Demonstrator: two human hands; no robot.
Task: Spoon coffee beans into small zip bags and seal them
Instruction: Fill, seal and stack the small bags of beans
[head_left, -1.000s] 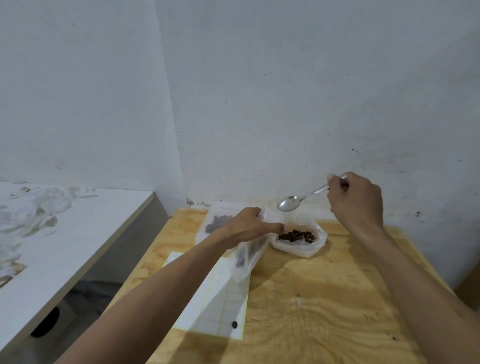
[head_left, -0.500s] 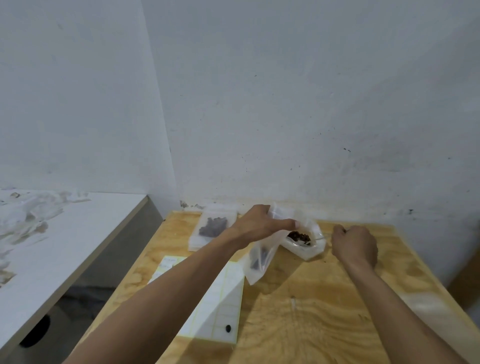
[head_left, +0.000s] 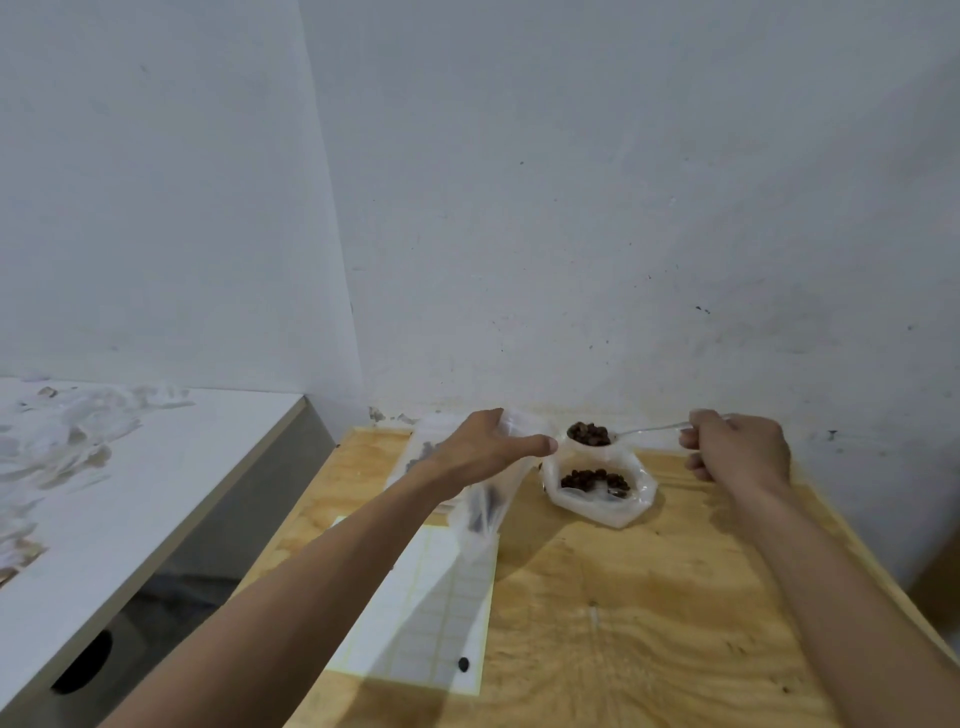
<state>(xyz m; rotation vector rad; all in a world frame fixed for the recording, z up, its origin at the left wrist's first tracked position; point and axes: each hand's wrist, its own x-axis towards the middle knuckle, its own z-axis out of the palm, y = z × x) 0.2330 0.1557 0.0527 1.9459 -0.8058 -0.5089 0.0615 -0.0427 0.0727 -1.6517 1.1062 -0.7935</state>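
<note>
Left hand (head_left: 480, 449): fingers pinch the zip bag (head_left: 485, 501) top.
Right hand (head_left: 737, 452): fingers grip the spoon (head_left: 618, 434), heaped with coffee beans (head_left: 588, 433), above the bean pouch (head_left: 597, 491) on the worktop (head_left: 623, 623).

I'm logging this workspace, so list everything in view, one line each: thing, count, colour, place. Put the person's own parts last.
spoon: one, silver, heaped with brown coffee beans, held above the bean container
bean container: one, translucent white, holds brown beans, far side of the table
zip bag: one, clear, hanging from the left hand beside the bean container
second container: one, translucent, dark contents, mostly hidden behind the left wrist
label sheet: one, white with a grid, lying on the table's left part
loose bean: one, dark, on the label sheet
table: one, light plywood, against the wall
side counter: one, white, left, with crumpled clear plastic
left hand: grips the zip bag's top
right hand: pinches the spoon's handle
</note>
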